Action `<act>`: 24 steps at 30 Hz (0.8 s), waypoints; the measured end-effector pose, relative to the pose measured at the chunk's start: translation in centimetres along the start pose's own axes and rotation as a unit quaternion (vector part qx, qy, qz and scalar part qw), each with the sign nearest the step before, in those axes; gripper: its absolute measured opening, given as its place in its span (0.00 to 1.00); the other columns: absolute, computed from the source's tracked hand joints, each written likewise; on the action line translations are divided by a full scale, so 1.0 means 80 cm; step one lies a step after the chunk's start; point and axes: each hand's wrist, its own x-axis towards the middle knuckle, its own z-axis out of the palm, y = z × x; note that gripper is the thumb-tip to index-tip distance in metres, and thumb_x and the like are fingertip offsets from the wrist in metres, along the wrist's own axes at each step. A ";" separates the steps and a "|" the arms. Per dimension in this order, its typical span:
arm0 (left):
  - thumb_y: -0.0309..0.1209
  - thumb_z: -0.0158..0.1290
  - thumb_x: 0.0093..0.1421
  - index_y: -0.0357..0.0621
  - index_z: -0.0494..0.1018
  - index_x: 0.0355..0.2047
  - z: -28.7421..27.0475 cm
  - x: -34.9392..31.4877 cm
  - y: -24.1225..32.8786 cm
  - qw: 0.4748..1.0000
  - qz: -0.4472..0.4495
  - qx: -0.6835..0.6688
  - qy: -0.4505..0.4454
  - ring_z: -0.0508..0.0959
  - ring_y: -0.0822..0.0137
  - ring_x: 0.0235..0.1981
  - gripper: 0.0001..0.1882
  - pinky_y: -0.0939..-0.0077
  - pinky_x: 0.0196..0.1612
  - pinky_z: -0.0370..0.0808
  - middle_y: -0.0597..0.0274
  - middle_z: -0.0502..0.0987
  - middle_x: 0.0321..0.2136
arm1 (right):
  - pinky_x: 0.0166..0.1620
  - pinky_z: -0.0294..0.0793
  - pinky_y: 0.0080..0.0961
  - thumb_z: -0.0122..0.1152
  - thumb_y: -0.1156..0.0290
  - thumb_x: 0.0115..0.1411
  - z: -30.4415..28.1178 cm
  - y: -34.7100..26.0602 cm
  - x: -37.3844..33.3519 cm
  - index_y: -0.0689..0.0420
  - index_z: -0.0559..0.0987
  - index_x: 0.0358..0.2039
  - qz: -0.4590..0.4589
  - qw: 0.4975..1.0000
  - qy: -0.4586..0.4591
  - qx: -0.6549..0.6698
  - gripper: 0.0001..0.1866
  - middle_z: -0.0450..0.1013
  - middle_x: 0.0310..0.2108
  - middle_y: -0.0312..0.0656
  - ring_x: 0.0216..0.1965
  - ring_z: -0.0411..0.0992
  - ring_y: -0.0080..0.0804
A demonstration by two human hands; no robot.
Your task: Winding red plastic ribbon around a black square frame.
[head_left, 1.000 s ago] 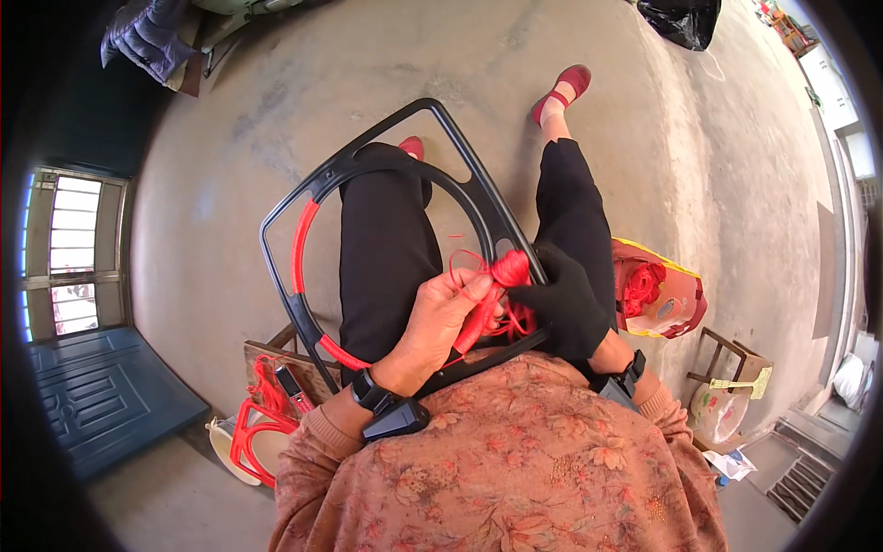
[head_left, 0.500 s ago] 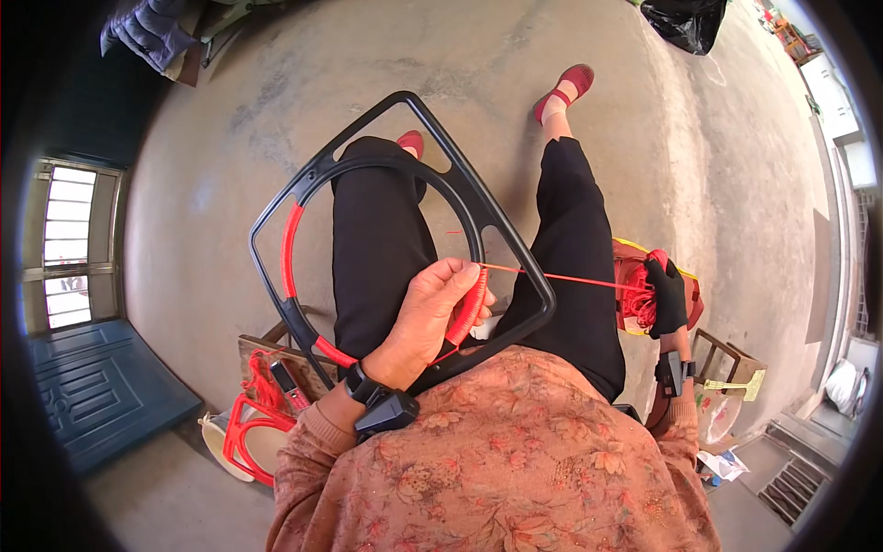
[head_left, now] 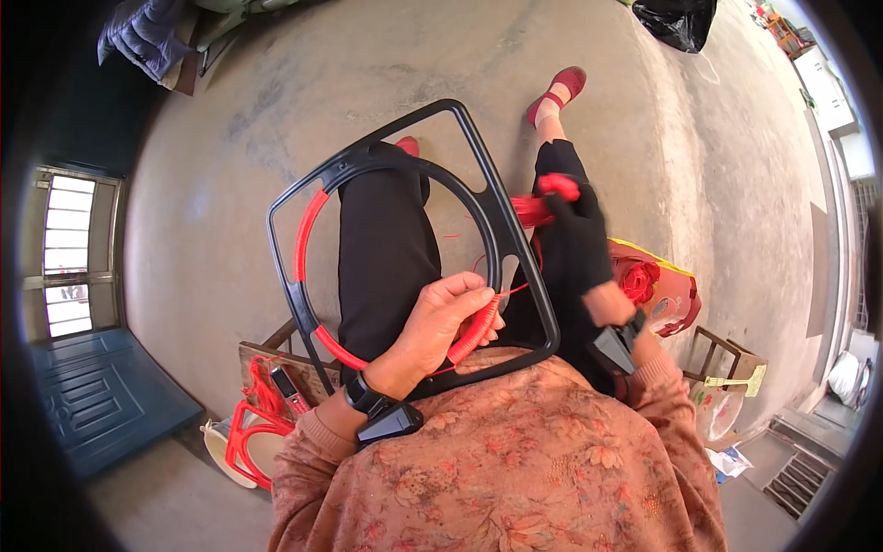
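A black frame point(head_left: 512, 216) with rounded corners and a ring inside it rests across my lap. Red cord point(head_left: 303, 235) is wound tightly round parts of the ring. My bare left hand point(head_left: 451, 317) pinches the ring at its lower right, on the wrapped red section point(head_left: 475, 333), where the loose cord leaves it. In a black fingerless glove, my right hand point(head_left: 575, 225) is at the frame's right side, closed on a bundle of red cord point(head_left: 533, 211). That hand is partly smeared by motion.
Right of my leg stands a red bag with a yellow rim point(head_left: 676, 287), holding more red cord point(head_left: 638, 281). At my left, a wooden stool point(head_left: 262, 366) carries red cord and a phone point(head_left: 287, 386), beside a red frame point(head_left: 241, 442). A black plastic bag point(head_left: 676, 23) lies far right.
My right hand has swung from beside the red bag inward and up to the frame, carrying the cord bundle. The taut cord has slackened. The frame has tilted slightly clockwise; my left hand keeps its pinch.
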 end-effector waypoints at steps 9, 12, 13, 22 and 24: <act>0.29 0.54 0.60 0.34 0.74 0.35 -0.024 0.003 -0.025 0.998 0.014 -0.055 -0.021 0.79 0.68 0.23 0.09 0.80 0.27 0.78 0.56 0.78 0.26 | 0.48 0.76 0.37 0.50 0.64 0.64 0.037 -0.085 -0.008 0.61 0.66 0.54 0.362 0.676 -0.316 0.559 0.21 0.69 0.48 0.53 0.43 0.74 0.45; 0.26 0.56 0.58 0.34 0.74 0.35 -0.015 0.019 -0.028 0.993 0.102 -0.065 0.002 0.78 0.69 0.23 0.07 0.79 0.27 0.77 0.58 0.78 0.26 | 0.48 0.75 0.38 0.52 0.64 0.63 0.037 -0.067 -0.001 0.61 0.65 0.55 0.394 0.650 -0.348 0.549 0.23 0.68 0.50 0.53 0.44 0.74 0.45; 0.24 0.55 0.59 0.34 0.74 0.35 -0.013 0.015 -0.022 0.993 0.089 -0.073 0.016 0.78 0.71 0.23 0.06 0.79 0.28 0.77 0.61 0.77 0.26 | 0.45 0.74 0.28 0.58 0.69 0.60 0.032 -0.071 -0.016 0.63 0.71 0.51 0.250 0.775 -0.330 0.477 0.20 0.73 0.42 0.48 0.41 0.74 0.33; 0.34 0.50 0.64 0.39 0.72 0.32 -0.007 0.012 -0.008 0.999 0.031 -0.005 0.016 0.77 0.72 0.21 0.10 0.81 0.27 0.76 0.59 0.77 0.23 | 0.35 0.70 0.19 0.63 0.72 0.54 -0.024 -0.045 -0.093 0.61 0.75 0.38 0.266 0.908 -0.302 0.121 0.12 0.72 0.30 0.31 0.32 0.68 0.16; 0.34 0.49 0.64 0.40 0.72 0.31 -0.006 0.013 -0.004 1.000 0.012 0.005 0.016 0.77 0.72 0.21 0.10 0.81 0.26 0.76 0.59 0.77 0.23 | 0.35 0.71 0.19 0.63 0.73 0.54 -0.041 -0.041 -0.094 0.61 0.74 0.39 0.299 0.891 -0.310 0.140 0.13 0.72 0.30 0.32 0.32 0.69 0.17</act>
